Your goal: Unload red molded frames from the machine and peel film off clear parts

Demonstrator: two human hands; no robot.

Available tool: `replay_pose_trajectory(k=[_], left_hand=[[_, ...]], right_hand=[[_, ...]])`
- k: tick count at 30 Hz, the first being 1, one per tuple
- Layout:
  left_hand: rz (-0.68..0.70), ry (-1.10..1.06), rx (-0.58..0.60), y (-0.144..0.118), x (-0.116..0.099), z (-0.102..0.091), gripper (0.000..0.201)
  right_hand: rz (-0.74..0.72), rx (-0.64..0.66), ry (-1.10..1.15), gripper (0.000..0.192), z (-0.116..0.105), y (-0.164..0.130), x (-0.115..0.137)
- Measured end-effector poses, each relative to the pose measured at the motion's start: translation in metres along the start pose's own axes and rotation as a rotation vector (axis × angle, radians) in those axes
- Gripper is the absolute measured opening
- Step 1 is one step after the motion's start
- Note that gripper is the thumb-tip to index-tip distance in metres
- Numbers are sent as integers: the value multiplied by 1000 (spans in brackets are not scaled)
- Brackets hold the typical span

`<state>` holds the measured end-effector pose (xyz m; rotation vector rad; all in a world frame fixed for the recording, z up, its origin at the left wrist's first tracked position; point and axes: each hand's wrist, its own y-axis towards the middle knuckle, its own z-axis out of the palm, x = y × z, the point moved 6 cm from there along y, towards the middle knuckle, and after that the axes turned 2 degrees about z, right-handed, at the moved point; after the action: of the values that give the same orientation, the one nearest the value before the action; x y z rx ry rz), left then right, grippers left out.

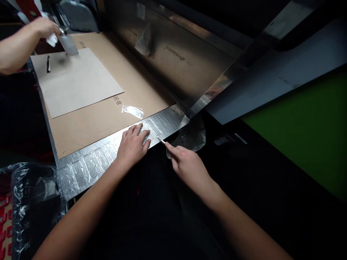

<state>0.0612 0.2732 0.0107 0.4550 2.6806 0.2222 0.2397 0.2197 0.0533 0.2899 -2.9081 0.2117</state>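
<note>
My left hand lies with fingers spread on a strip of clear plastic film. The film runs along the brushed metal edge of the worktop and shows a row of rounded rectangular outlines. In my right hand is a thin pointed tool, pinched between thumb and fingers. Its tip meets the film by the near edge, just right of my left fingertips. Whether it is a knife or tweezers I cannot make out. A crumpled piece of clear film rests on brown cardboard beyond my left hand.
A white sheet covers part of the cardboard, with a small dark tool on it. Another person's hand holds a translucent piece there. A slanted reflective panel rises behind. Plastic-lined red crate stands lower left.
</note>
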Motion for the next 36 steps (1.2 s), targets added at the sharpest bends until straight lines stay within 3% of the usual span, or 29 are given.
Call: replay_pose_trajectory(k=[3,6,8,12,16,30,36], left_hand=[[-13,-178,-71,-3,5,-13,31],[-35,-302,-205,-12,14,-33,25],[-14,-216,-181,-19,16,-36,21],[34,-30,-41,-27,17,-23,26],[24,-9,-43,-30,17,-17,27],[-32,7,-8,-27,17,-16,26],[-40,-87,-21,-26,19,-21,25]], right_hand=[[18,-34,54,46,-11,-17,-7],[18,-101,125,43,-20,-12,0],[-12,-115,153,44,-19,6,14],[-90,-106,152,47,-4,54,48],[-123,-69,75,48,11,75,65],[-55,29,-21,54,8,19,46],[-58,27,90,51,1,-16,23]])
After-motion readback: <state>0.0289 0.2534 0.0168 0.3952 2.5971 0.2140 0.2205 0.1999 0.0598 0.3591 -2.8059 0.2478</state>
